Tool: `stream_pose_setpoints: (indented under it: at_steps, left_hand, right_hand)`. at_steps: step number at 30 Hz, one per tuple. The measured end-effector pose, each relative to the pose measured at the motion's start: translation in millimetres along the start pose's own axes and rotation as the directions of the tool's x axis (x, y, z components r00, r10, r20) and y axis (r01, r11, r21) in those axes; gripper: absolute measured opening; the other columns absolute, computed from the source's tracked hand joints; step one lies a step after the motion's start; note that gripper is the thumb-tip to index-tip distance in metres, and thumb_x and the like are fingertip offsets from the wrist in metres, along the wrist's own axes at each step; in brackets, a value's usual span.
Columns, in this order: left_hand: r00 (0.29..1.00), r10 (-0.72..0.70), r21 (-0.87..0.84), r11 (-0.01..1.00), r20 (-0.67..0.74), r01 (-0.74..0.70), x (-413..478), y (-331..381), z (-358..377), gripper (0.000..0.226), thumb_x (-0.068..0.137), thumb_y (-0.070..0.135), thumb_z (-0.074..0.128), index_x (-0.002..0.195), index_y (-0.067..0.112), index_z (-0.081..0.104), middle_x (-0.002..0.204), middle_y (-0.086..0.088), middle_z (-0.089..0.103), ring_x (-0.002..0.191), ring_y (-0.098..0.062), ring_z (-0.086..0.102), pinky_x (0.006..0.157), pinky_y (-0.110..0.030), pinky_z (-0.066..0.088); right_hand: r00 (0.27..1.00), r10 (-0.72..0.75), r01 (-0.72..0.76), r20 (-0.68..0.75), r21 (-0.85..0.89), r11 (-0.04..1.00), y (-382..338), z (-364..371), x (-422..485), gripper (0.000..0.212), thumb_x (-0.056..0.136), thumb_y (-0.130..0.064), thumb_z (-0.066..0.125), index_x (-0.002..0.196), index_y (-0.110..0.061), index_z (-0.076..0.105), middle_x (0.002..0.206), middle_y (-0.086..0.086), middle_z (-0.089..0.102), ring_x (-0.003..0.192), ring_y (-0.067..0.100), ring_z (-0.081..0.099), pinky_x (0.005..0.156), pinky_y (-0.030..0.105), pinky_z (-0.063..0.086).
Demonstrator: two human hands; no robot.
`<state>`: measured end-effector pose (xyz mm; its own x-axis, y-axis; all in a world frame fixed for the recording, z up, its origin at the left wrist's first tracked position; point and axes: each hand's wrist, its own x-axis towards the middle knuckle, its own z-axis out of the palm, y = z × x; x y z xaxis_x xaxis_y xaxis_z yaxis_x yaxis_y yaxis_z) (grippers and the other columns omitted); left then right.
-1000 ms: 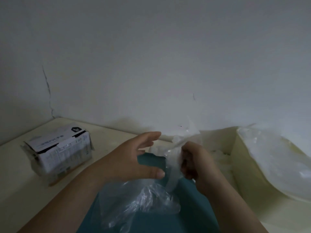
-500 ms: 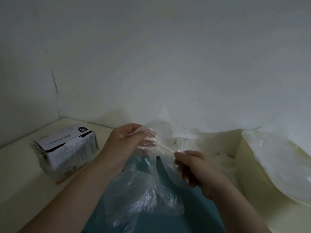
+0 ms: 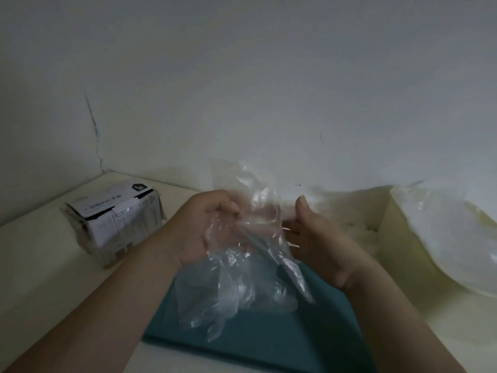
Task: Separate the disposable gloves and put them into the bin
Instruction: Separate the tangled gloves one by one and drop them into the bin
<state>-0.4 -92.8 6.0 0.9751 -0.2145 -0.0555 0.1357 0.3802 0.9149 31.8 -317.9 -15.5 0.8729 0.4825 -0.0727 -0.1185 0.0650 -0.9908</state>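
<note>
my left hand [image 3: 212,227] is up over the teal mat [image 3: 269,343], fingers curled, gripping the top of the clear gloves [image 3: 242,278] bunch, which hangs down over the mat. my right hand [image 3: 314,238] is just beside it, thumb up, fingers straight against the plastic, not clamped. bin [image 3: 390,238] is on the right, box [image 3: 118,224] on the left.

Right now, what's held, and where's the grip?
Left hand grips the gloves by their bunched top; the rest hangs. Right hand is open against them, no clear grip.
</note>
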Motion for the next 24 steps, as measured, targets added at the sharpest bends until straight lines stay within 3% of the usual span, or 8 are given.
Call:
stream_pose_setpoints:
  at_steps: [3, 6, 9, 13, 17, 19, 22, 24]
  left_hand:
    - [0.998, -0.015, 0.096, 0.995, 0.063, 0.008, -4.7, -4.6, 5.4, 0.014, 0.067, 0.008, 0.055, 0.061, 0.005, 0.067, 0.061, -0.011, 0.056, 0.053, -0.026, 0.060, 0.050, -0.039, 0.059]
    - [0.998, -0.037, 0.260, 0.965, 0.060, 0.020, -2.2, -4.5, 1.7, 0.019, 0.079, 0.000, 0.057, 0.066, 0.006, 0.069, 0.064, -0.008, 0.061, 0.058, -0.021, 0.063, 0.051, -0.031, 0.057]
    - [0.998, -0.054, 0.475, 0.879, 0.016, 0.040, 0.8, -3.8, -4.1, 0.022, 0.095, -0.006, 0.057, 0.080, 0.004, 0.070, 0.071, -0.009, 0.072, 0.058, -0.022, 0.067, 0.052, -0.029, 0.053]
    - [0.999, -0.046, 0.582, 0.813, 0.027, 0.022, 3.0, -7.6, -7.7, 0.013, 0.098, 0.020, 0.070, 0.097, 0.007, 0.071, 0.077, -0.016, 0.075, 0.062, -0.024, 0.070, 0.064, -0.034, 0.057]
    - [0.993, 0.095, 0.890, 0.456, -0.069, 0.018, 13.3, 0.7, -32.2, 0.020, 0.102, 0.037, 0.064, 0.095, 0.023, 0.076, 0.081, 0.006, 0.077, 0.074, -0.013, 0.074, 0.079, -0.043, 0.064]
    - [0.998, 0.023, 0.962, 0.267, -0.064, 0.056, 12.8, 2.8, -52.3, 0.015, 0.095, 0.036, 0.074, 0.106, 0.026, 0.074, 0.102, 0.009, 0.076, 0.094, -0.010, 0.073, 0.086, -0.032, 0.060]
    - [0.982, -0.155, 0.991, -0.085, -0.111, 0.099, 15.3, -5.8, -63.3, 0.053, 0.085, 0.041, 0.082, 0.133, 0.027, 0.062, 0.131, 0.011, 0.060, 0.117, -0.011, 0.061, 0.098, -0.027, 0.052]
    - [0.978, -0.163, 0.987, -0.111, -0.130, 0.112, 19.7, -17.1, -60.9, 0.064, 0.082, 0.042, 0.085, 0.137, 0.024, 0.059, 0.129, 0.008, 0.058, 0.114, -0.014, 0.059, 0.097, -0.030, 0.052]
  right_hand:
    - [0.995, -0.046, 0.038, 0.092, 0.085, 0.996, 6.4, -0.7, 0.4, 0.100, 0.067, -0.064, 0.087, 0.140, -0.001, 0.059, 0.141, 0.025, 0.060, 0.127, 0.042, 0.060, 0.110, 0.059, 0.044]
    - [0.995, -0.033, 0.022, 0.089, 0.126, 0.992, 5.0, -11.4, -1.0, 0.092, 0.052, -0.049, 0.100, 0.126, -0.002, 0.071, 0.119, 0.019, 0.072, 0.106, 0.033, 0.068, 0.092, 0.048, 0.057]
    - [0.998, -0.027, 0.028, 0.062, -0.012, 1.000, 5.6, -17.8, -1.5, 0.065, 0.054, -0.035, 0.101, 0.108, -0.006, 0.080, 0.106, 0.016, 0.077, 0.095, 0.027, 0.074, 0.083, 0.039, 0.060]
    - [0.998, -0.053, 0.053, -0.016, 0.000, 0.999, 11.2, -3.3, 3.2, 0.028, 0.076, -0.016, 0.083, 0.099, 0.000, 0.078, 0.093, 0.019, 0.075, 0.080, 0.025, 0.072, 0.074, 0.034, 0.060]
    - [0.985, -0.101, 0.100, -0.140, -0.014, 0.995, 6.3, -14.6, 3.1, 0.038, 0.073, -0.014, 0.078, 0.100, 0.011, 0.069, 0.073, 0.017, 0.062, 0.064, 0.023, 0.058, 0.056, 0.022, 0.051]
    - [0.992, -0.089, 0.079, -0.090, -0.112, 0.991, -1.0, -22.7, -4.4, 0.035, 0.072, -0.015, 0.078, 0.095, 0.011, 0.072, 0.077, 0.017, 0.064, 0.068, 0.022, 0.060, 0.058, 0.021, 0.050]
    - [0.999, -0.038, 0.046, 0.039, -0.239, 0.970, -5.3, -26.6, -12.9, 0.041, 0.075, -0.029, 0.086, 0.097, 0.004, 0.075, 0.073, 0.010, 0.066, 0.062, 0.017, 0.060, 0.056, 0.023, 0.049]
    - [0.997, -0.037, 0.059, 0.074, -0.320, 0.946, -1.5, -25.1, -11.1, 0.058, 0.071, -0.043, 0.092, 0.098, 0.005, 0.074, 0.074, 0.019, 0.060, 0.066, 0.028, 0.053, 0.061, 0.035, 0.045]
